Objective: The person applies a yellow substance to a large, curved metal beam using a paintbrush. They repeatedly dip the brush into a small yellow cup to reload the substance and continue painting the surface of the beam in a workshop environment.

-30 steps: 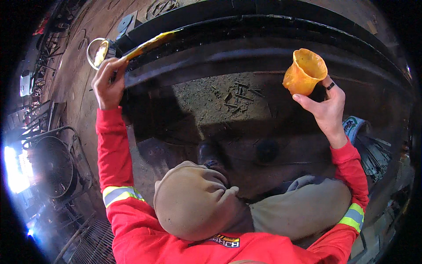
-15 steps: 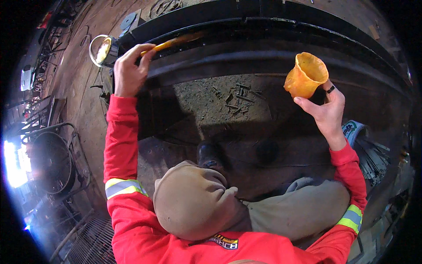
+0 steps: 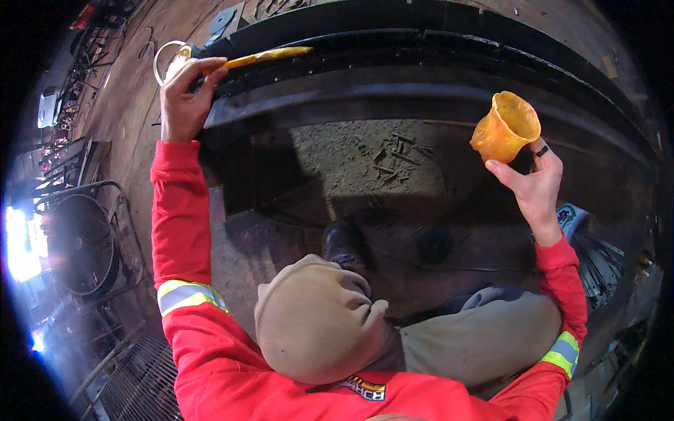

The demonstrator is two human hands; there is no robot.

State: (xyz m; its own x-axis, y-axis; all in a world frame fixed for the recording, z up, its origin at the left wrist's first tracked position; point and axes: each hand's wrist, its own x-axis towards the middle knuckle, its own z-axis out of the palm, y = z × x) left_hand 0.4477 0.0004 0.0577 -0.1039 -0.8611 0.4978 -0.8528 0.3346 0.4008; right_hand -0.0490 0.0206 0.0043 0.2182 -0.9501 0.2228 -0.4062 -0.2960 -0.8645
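Note:
At the upper left, my left hand [image 3: 187,102] pinches one end of a slim yellow stick [image 3: 270,56]. The stick points right, along a long dark metal beam [image 3: 344,100]; I cannot tell whether it touches. A small can [image 3: 185,52] with pale yellow inside sits just behind that hand, partly hidden by it. On the right, my right hand [image 3: 531,181] grips a yellow-orange cup [image 3: 500,137] from its right side, thumb in front. The cup's mouth flares, its outside looks wrinkled and coated, and it is held above the beam's near side.
Between beam and knees lies gritty rubble [image 3: 351,161] with scattered metal scraps [image 3: 400,156]. A tipped bucket [image 3: 572,219] spills thin rods [image 3: 598,263] beside my right forearm. A large round fan-like drum [image 3: 83,244] and a metal grating [image 3: 146,379] stand on the left.
My left hand has moved left and slightly up with the stick, which was blurred before and now shows sharply. My right hand and the cup appear shifted slightly right and down.

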